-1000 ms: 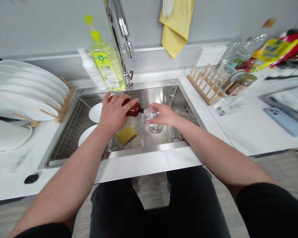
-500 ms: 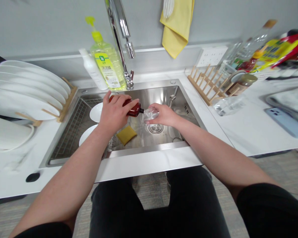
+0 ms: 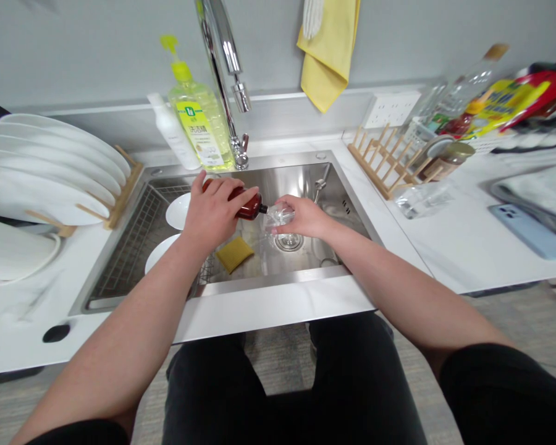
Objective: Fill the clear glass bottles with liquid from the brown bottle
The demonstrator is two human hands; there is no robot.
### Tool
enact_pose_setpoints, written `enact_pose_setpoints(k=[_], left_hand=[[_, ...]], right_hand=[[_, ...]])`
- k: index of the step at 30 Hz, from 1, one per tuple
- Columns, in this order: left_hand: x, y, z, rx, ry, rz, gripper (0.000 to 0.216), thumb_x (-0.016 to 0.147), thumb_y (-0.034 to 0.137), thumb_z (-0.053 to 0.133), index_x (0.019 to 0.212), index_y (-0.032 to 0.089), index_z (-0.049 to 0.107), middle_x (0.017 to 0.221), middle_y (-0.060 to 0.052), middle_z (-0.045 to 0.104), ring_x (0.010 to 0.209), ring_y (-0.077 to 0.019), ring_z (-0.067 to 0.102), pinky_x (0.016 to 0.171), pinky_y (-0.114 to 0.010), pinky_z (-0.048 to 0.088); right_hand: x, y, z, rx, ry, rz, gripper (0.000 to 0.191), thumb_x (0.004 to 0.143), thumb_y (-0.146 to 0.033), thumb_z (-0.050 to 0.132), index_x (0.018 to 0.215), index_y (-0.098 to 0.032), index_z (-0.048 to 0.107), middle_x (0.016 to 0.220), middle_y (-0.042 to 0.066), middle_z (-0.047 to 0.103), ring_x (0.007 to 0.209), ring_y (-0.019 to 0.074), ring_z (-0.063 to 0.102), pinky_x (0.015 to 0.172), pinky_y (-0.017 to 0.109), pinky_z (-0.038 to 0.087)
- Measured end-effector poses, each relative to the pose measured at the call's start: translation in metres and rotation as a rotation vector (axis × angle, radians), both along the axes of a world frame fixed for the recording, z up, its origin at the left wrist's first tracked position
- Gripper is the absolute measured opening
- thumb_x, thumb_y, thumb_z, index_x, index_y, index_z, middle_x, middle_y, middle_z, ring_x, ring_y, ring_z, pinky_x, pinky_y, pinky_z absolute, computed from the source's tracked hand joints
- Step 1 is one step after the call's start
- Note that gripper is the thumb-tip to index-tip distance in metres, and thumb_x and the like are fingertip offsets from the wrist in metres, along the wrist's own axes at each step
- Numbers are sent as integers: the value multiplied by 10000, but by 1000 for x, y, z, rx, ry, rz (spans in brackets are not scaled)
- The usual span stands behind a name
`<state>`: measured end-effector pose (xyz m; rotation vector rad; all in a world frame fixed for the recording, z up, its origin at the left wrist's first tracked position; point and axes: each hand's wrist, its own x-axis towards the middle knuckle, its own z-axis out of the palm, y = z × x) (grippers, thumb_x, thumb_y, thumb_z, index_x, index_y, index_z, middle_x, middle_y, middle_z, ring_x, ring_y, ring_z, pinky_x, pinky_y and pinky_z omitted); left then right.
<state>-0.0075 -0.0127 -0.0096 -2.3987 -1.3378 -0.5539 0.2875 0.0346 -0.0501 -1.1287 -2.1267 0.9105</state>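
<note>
Over the sink (image 3: 278,285), my left hand (image 3: 215,210) is wrapped round a brown bottle (image 3: 249,207), tipped on its side with its black neck pointing right. My right hand (image 3: 301,216) grips a clear glass (image 3: 280,214), its opening turned toward the bottle's neck. The neck meets the rim or lies just inside it; I cannot tell which. Whether liquid is flowing does not show. Below my left hand, a yellow sponge (image 3: 234,254) lies on the sink floor. Two white dishes (image 3: 178,211) sit in the wire basket (image 3: 134,244) on the sink's left, partly covered by my left arm.
Behind the sink stand a chrome faucet (image 3: 229,93), a dish soap pump bottle (image 3: 199,123) and a white bottle (image 3: 172,133). White plates (image 3: 50,167) fill a rack at left. At right are a wooden rack (image 3: 382,164), a jar (image 3: 445,162), a clear container (image 3: 414,201) and a phone (image 3: 530,230).
The whole view has shifted slightly. Both hands keep their hold, and the bottle and glass stay in nearly the same position against each other.
</note>
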Motion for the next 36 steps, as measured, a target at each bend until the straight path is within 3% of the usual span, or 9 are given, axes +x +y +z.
enact_pose_setpoints(k=[22, 36], left_hand=[[3, -4, 7, 43, -7, -23, 761, 959, 105, 718, 1636, 448, 656, 1553, -76, 737, 1464, -382, 656, 1396, -814, 273], [4, -6, 8, 23, -8, -4, 731, 980, 140, 723, 1632, 464, 659, 1575, -68, 738, 1493, -381, 649, 1416, -793, 238]], right_hand=[[0, 0, -2, 27, 12, -6, 678, 688, -502, 1083, 1241, -241, 789, 1177, 60, 864, 1080, 326, 810, 981, 428, 592], [-1, -2, 0, 33, -14, -29, 684, 682, -478, 1089, 1258, -248, 800, 1199, 67, 869, 1134, 347, 813, 1009, 444, 602]])
